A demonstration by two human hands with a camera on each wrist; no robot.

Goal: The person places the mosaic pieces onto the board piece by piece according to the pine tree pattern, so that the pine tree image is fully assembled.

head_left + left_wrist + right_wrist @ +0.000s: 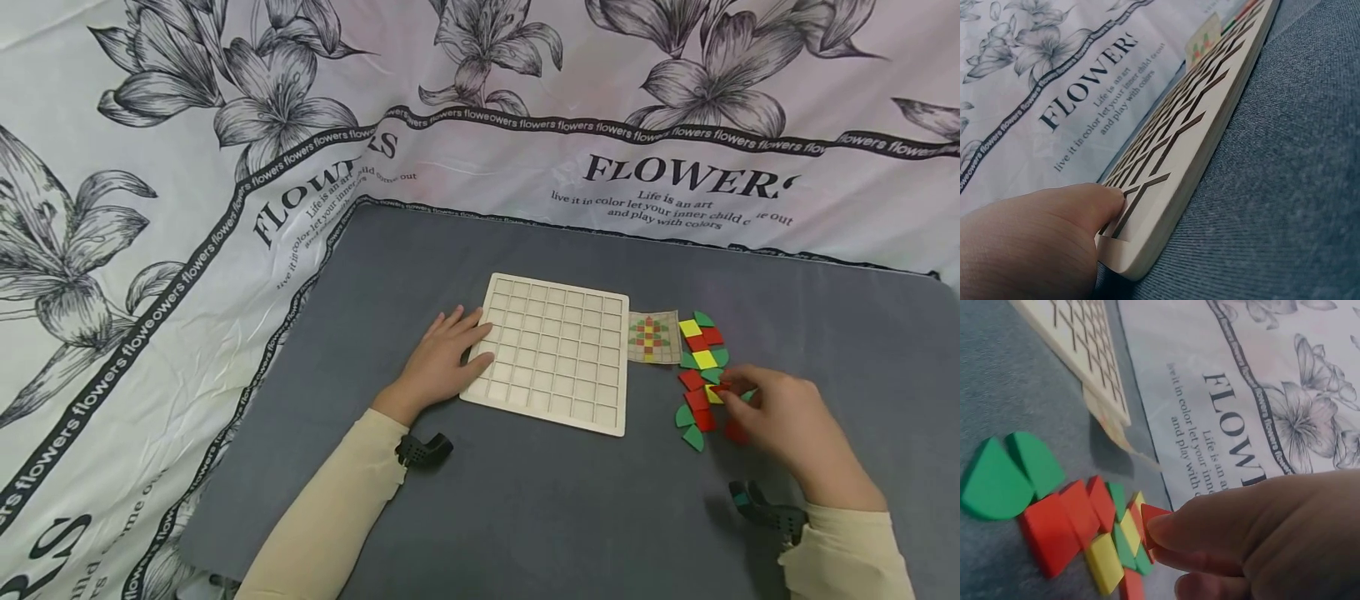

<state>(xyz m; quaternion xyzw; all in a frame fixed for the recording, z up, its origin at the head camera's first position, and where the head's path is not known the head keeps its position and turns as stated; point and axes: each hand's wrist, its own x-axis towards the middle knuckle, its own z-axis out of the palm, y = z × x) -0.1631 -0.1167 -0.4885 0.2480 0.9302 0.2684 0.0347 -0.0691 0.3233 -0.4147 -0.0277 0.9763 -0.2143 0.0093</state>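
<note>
A pale wooden grid board (555, 354) lies flat on the table, its square cells bare. My left hand (442, 358) rests at the board's left edge with fingers spread; in the left wrist view its thumb (1107, 203) lies over the rim. On the right, my right hand (795, 425) pinches a small red piece (1156, 515) between thumb and fingers, above a cluster of flat pieces. Among these are a yellow square (690, 328), red squares (1052, 532) and green rounded-edge pieces (997, 481). Part of the cluster is hidden behind the right hand.
A small pattern card (654, 337) with a coloured figure lies between the board and the pieces. The dark grey table (540, 508) stretches around them. Flower-printed white cloth (480, 158) stands along its back and left sides.
</note>
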